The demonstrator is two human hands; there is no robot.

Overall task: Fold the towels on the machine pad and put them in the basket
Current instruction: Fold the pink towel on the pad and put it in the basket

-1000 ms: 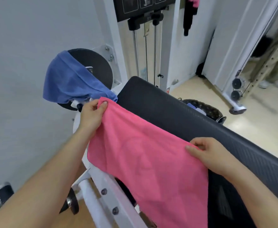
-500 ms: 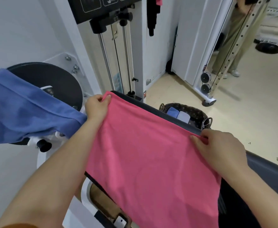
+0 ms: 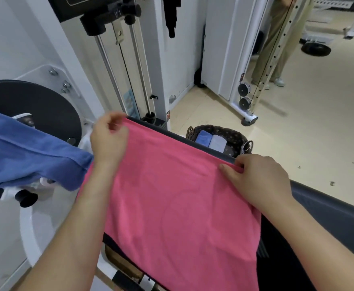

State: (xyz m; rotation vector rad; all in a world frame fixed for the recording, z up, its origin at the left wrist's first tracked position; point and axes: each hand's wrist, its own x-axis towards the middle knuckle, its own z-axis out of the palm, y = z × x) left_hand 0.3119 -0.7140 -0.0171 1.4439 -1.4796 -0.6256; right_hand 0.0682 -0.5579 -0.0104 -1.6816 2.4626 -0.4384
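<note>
A pink towel (image 3: pixel 178 202) lies spread over the black machine pad (image 3: pixel 331 204). My left hand (image 3: pixel 109 141) pinches its far left corner at the pad's top edge. My right hand (image 3: pixel 260 179) pinches the far right corner near the pad's far edge. A blue towel (image 3: pixel 27 156) hangs over the round black disc at the left. Beyond the pad, a dark woven basket (image 3: pixel 234 133) stands on the floor with a folded blue towel (image 3: pixel 203 137) and a folded pale towel (image 3: pixel 219 142) inside.
The white weight-stack frame with steel guide rods (image 3: pixel 127 66) rises straight ahead. A black disc (image 3: pixel 46 110) sits on the machine at left. A cable column with pulleys (image 3: pixel 245 95) stands at right, and a person's legs (image 3: pixel 270 49) are behind it. Beige floor spreads to the right.
Both hands have carried the pink towel's far edge forward across the pad to its far side. The view has shifted, so the basket now shows beyond the pad.
</note>
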